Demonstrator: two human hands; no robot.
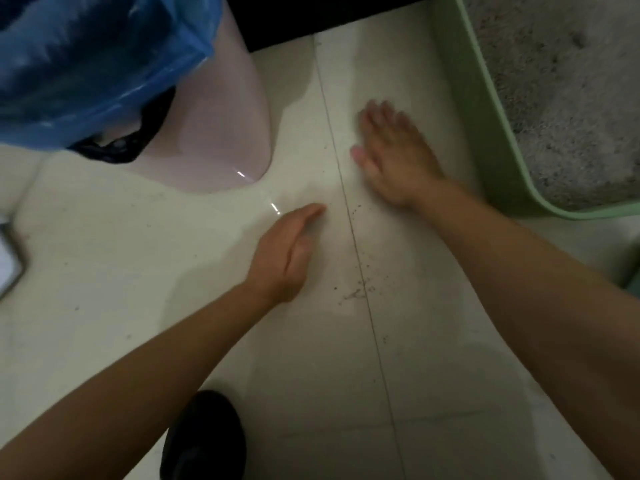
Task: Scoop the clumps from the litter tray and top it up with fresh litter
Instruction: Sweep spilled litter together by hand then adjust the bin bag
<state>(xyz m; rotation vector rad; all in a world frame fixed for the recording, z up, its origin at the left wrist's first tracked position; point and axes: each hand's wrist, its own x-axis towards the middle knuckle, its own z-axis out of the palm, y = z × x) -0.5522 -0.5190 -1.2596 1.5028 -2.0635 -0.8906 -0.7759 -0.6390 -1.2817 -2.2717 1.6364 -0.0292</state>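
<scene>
No readable text, label, brand, number or sign. Green litter tray [479, 126] wall plain. Pink bin [218, 140] and blue bag [104, 53] unmarked. Flat object [7, 265] at left edge too blurred to read.

The green litter tray [485, 133] runs off the top and right edges. Our right hand [391, 157] is blurred. The blue bag [86, 53] hides the top of the pink bin [221, 133]. We cannot identify the dark shape [204, 438] below.
</scene>
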